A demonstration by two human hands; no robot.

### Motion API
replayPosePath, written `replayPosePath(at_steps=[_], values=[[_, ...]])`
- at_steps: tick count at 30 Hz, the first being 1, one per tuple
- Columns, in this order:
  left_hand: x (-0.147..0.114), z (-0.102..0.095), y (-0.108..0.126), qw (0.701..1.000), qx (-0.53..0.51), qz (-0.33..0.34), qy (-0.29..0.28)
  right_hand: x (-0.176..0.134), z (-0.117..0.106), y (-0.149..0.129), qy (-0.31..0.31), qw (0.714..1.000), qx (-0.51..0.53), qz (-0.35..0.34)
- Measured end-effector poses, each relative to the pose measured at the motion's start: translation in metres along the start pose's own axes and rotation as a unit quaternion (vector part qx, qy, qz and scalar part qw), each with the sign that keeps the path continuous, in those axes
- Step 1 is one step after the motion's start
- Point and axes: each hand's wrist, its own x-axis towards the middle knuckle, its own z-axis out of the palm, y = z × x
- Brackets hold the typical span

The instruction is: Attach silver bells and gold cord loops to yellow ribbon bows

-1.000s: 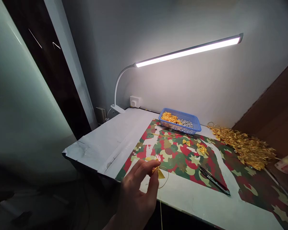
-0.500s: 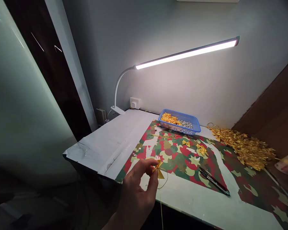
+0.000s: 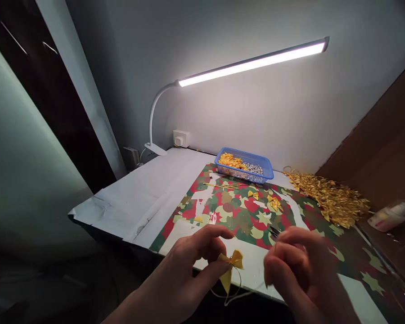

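Observation:
Between its thumb and fingers my left hand (image 3: 192, 270) pinches a yellow ribbon bow (image 3: 235, 259) above the table's front edge. A thin gold cord (image 3: 231, 299) loops down from the bow and runs right, toward the fingertips of my right hand (image 3: 297, 270). That hand is closed in a pinch, a little blurred, and the cord seems to end in it. Behind the right hand the dark snips (image 3: 275, 231) are mostly hidden. Two finished-looking yellow items lie farther back: a small bow (image 3: 253, 195) and a bow cluster (image 3: 274, 203).
A blue basket (image 3: 268, 170) with yellow bows and silver beads stands by the wall. Gold cords (image 3: 222, 185) lie before it on the patterned sheet (image 3: 229, 218). Gold bows on loops (image 3: 337, 202) are heaped right, near a white bottle (image 3: 388, 218). A clamp lamp (image 3: 253, 63) shines above.
My right hand has come into view at the right, in front of the snips. My left hand has turned and lowered the bow slightly. The view has shifted, moving the table left and up.

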Motion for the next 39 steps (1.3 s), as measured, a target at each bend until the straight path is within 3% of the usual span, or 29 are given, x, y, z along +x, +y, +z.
replayPosePath(at_steps=[4, 11, 18, 22, 24, 28, 33, 39], values=[[0.0, 0.0, 0.001, 0.999, 0.049, 0.007, -0.015, 0.012, 0.007, 0.016, -0.083, 0.992, -0.086, -0.044], [0.004, 0.003, 0.001, 0.987, 0.151, 0.041, -0.042, 0.01, 0.015, 0.029, -0.114, 0.988, -0.085, -0.056], [0.006, 0.01, 0.001, 0.983, 0.144, 0.113, -0.011, 0.006, 0.023, 0.025, -0.045, 0.997, -0.02, 0.064], [0.007, 0.015, 0.0, 0.975, 0.133, 0.166, 0.06, 0.002, 0.026, 0.025, -0.037, 0.994, 0.035, 0.096], [0.008, 0.016, -0.001, 0.965, 0.157, 0.193, 0.078, 0.001, 0.028, 0.024, -0.035, 0.993, 0.04, 0.102], [0.01, 0.018, -0.005, 0.957, 0.205, 0.186, 0.083, 0.001, 0.031, 0.02, -0.018, 0.995, 0.014, 0.098], [0.012, 0.02, -0.008, 0.946, 0.215, 0.214, 0.115, 0.003, 0.031, 0.018, -0.006, 0.997, 0.008, 0.08], [0.014, 0.02, -0.008, 0.949, 0.205, 0.213, 0.106, 0.004, 0.03, 0.021, -0.004, 0.998, 0.013, 0.062]])
